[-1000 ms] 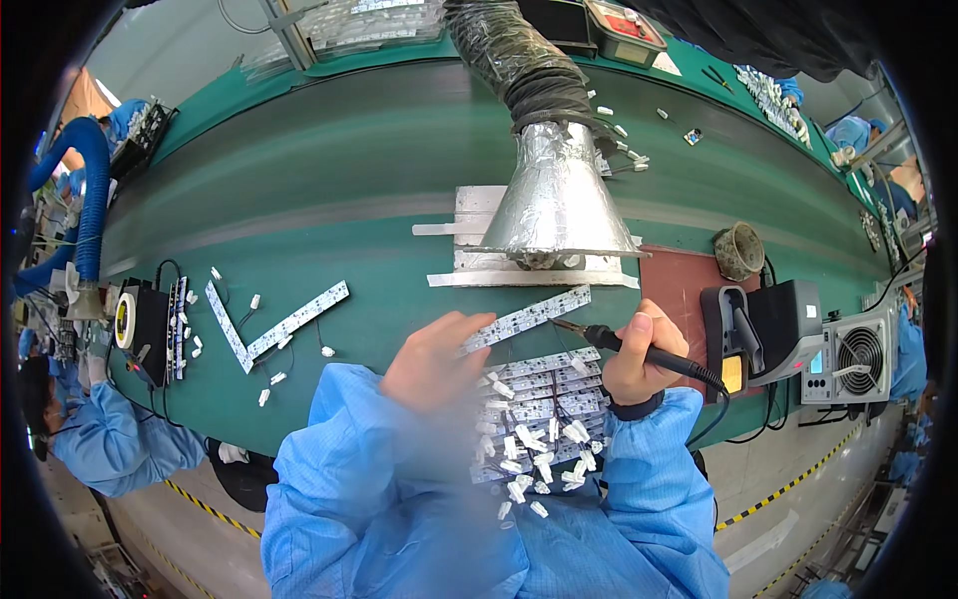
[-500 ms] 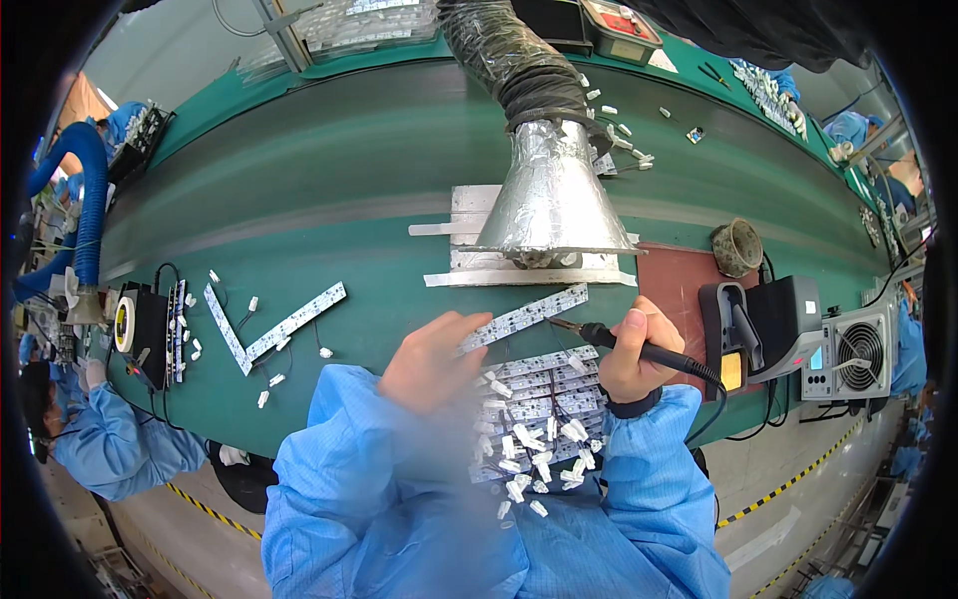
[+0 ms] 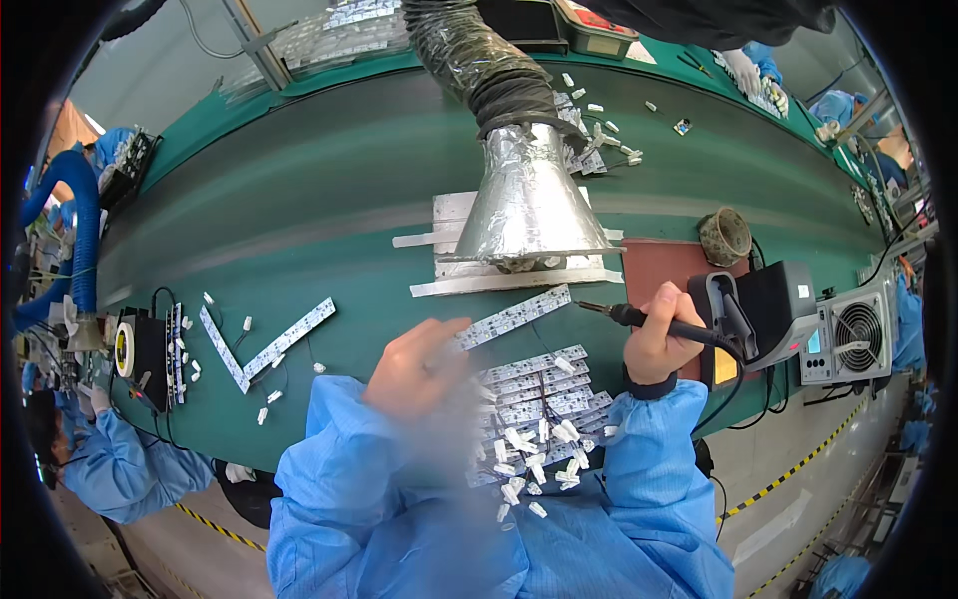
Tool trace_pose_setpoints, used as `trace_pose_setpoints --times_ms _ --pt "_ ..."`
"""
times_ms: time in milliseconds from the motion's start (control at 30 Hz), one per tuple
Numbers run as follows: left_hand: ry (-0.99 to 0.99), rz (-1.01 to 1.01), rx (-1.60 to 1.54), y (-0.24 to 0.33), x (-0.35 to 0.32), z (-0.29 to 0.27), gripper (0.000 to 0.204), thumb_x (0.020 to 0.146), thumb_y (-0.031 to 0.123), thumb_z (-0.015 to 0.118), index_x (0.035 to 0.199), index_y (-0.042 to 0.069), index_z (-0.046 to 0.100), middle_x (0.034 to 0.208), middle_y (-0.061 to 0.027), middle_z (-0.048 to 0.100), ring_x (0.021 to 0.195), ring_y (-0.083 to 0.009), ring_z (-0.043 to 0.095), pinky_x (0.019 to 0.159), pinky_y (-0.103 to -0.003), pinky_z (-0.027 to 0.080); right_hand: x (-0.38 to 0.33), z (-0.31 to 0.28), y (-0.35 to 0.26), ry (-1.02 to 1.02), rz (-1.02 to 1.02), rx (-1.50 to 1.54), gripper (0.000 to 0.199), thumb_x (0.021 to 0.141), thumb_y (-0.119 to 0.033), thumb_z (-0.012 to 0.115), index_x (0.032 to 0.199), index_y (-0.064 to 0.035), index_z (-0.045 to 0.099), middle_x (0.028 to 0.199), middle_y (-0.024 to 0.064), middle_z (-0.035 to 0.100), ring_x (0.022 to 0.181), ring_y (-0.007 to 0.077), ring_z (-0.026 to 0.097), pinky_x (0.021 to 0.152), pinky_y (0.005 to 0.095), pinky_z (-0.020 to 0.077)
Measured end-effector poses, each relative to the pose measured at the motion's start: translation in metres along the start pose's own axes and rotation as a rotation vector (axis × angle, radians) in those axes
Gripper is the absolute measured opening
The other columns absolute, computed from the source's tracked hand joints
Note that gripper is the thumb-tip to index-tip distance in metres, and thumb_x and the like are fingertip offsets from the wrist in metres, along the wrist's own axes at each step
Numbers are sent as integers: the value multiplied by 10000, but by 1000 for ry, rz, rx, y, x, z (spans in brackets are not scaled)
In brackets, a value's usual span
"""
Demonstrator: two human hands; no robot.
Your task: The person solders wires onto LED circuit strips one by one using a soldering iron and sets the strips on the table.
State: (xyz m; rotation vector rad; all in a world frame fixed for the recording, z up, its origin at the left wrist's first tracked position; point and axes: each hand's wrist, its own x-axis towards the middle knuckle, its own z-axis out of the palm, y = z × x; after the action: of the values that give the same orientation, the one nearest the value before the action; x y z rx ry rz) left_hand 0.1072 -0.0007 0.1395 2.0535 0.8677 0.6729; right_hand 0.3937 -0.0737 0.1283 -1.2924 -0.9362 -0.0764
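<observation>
A narrow white circuit-board strip [image 3: 514, 318] slants over a green tabletop [image 3: 381, 299], its eight-o'clock end clamped by fingers of the bare left hand [image 3: 412, 369]; at three o'clock, the bare right hand [image 3: 661, 341] wraps its fingers around a slim black soldering iron [image 3: 627, 315], tip just beside the strip.

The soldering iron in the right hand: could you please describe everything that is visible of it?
The soldering iron is slim, with a black, plastic-looking handle and a thin metal-looking shaft narrowing to its tip. The right hand grips the handle much like a pen. The iron points left, its rear slightly lower in the picture. Its tip is just right of the white strip's far end, with a small gap showing between them. A black cable curves down from the rear. Whether it is hot cannot be seen.
</observation>
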Motion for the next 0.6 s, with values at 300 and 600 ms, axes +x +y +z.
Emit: trace_pose_setpoints --times_ms 300,600 --pt "-2 -24 -13 3 3 0 389 846 -4 731 1230 -26 676 920 -164 675 806 -285 670 741 -350 534 1 4 1 -109 -88 -7 377 1001 -77 562 645 12 472 588 39 497 544 83 401 508 282 294" --pt "3 -5 -6 4 2 0 385 844 -12 731 1224 -35 674 915 -166 672 796 -282 666 730 -349 530 1 4 4 -120 -110 -36 387 1010 -78 569 645 9 470 592 38 509 544 82 415 502 276 305"
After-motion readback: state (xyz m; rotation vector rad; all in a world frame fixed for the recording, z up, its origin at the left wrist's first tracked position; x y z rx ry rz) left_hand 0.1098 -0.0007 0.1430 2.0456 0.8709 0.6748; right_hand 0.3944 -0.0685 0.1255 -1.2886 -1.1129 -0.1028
